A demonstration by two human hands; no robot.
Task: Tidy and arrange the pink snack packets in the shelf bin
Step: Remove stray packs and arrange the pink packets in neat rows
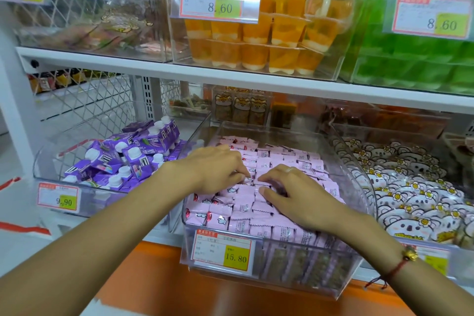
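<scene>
The pink snack packets are seen lying in a clear shelf bin at the middle of the lower shelf, packed in loose rows with some turned face up and some face down. Both hands are placed inside the bin, on top of the packets. A packet edge appears to be pinched between the thumb and curled fingertips of the left hand. The right hand is laid just beside it with its fingers bent down onto the packets; whether one is actually gripped cannot be told.

The packets are judged to be light, thin, soft-walled pouches with crimped, zigzag ends, and the film looks smooth and probably slippery. They are best taken by a sealed end or by the two long edges, so that the contents are not crushed. Because they slide over one another easily, a row is likely to be disturbed when a neighbour is pushed.

An exact count is not possible: several dozen packets are visible on top, and more layers are seen through the front wall. One price tag marked 15.80 is fixed to the bin's front. One bin of purple cartons stands to the left and one bin of koala-print packets to the right.
</scene>
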